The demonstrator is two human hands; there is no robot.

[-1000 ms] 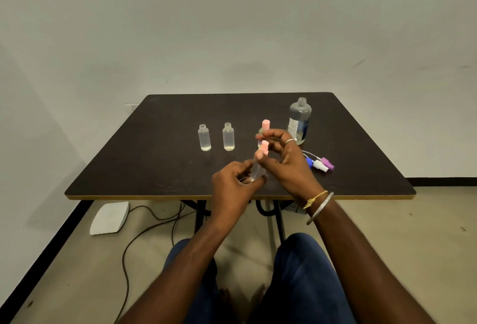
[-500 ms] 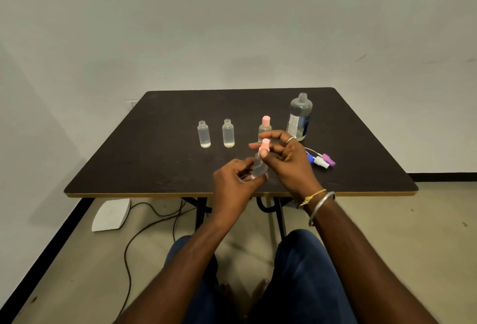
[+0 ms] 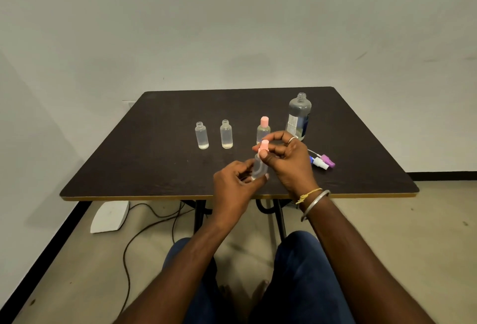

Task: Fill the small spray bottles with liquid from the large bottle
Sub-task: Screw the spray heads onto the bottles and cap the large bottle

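Observation:
A small clear spray bottle is held above the table's near edge. My left hand grips its base. My right hand pinches its pink cap between thumb and fingers. Behind it stands another small bottle with a pink cap. Two uncapped small bottles stand to the left, each with a little liquid at the bottom. The large clear bottle stands uncapped at the back right, its liquid low.
Loose spray tops, one blue and white and one purple, lie on the dark table right of my right hand. Under the table are black legs, cables and a white device on the floor. My knees are below.
My right fingers have shifted around the pink cap, and the bottle has stayed in both hands. The view has tilted slightly. Nothing else on the table has moved.

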